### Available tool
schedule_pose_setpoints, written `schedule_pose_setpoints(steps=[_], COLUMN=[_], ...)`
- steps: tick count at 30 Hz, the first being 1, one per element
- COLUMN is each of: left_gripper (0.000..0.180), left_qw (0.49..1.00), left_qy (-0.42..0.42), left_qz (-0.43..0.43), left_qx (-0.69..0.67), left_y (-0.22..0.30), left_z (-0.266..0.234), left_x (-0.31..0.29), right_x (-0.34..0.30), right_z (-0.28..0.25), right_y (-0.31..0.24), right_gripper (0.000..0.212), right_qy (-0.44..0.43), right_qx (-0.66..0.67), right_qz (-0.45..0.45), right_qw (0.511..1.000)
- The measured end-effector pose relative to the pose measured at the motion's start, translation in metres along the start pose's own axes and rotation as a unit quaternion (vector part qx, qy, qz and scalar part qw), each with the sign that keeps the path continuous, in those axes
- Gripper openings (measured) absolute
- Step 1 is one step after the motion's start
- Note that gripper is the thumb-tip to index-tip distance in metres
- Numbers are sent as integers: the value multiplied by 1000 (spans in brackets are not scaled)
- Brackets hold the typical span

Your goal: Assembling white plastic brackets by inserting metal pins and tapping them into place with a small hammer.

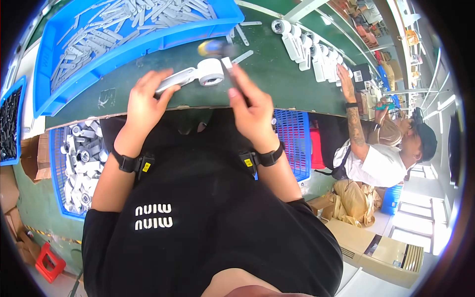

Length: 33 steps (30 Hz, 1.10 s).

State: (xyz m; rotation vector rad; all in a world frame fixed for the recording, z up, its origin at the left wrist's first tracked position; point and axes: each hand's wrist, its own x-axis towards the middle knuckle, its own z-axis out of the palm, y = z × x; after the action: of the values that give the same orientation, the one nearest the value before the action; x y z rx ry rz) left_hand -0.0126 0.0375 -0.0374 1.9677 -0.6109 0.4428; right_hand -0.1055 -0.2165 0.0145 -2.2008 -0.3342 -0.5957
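My left hand [145, 101] is closed around the light grey handle of a white round-headed part [209, 68] on the green workbench [116, 101]. This part's drum-shaped head points right, and its ringed opening faces the bench's near edge. In my right hand [253, 108] is the dark handle of a hammer [213, 48]. Its yellow and dark head is smeared by motion, just above the part's round head. Several grey flat strips [241, 35] lie beyond, next to a blue tray [148, 43] heaped with similar strips.
A row of white round-headed parts [319, 59] stands at the right. Below the bench, a blue basket [58, 171] holds more parts; another blue basket [303, 143] is by my right arm. A tray of black pieces [11, 121] is far left. A co-worker [378, 163] reaches over the bench.
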Motion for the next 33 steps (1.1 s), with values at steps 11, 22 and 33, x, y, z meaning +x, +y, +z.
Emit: schedule_pose_setpoints(steps=[11, 22, 33], left_gripper=[16, 63, 17], left_qw=[957, 756, 798], left_qy=[-90, 82, 405], left_qz=[-236, -629, -443], left_qx=[-142, 163, -54], left_y=[-77, -253, -254], left_z=[-211, -334, -273], left_x=[-85, -355, -241], right_x=[79, 82, 9], right_z=[-120, -139, -114], right_y=[162, 218, 63], right_gripper=[48, 52, 35], right_qy=[75, 5, 161], right_qx=[-427, -380, 61], right_qz=[142, 188, 305], right_qw=[890, 906, 937])
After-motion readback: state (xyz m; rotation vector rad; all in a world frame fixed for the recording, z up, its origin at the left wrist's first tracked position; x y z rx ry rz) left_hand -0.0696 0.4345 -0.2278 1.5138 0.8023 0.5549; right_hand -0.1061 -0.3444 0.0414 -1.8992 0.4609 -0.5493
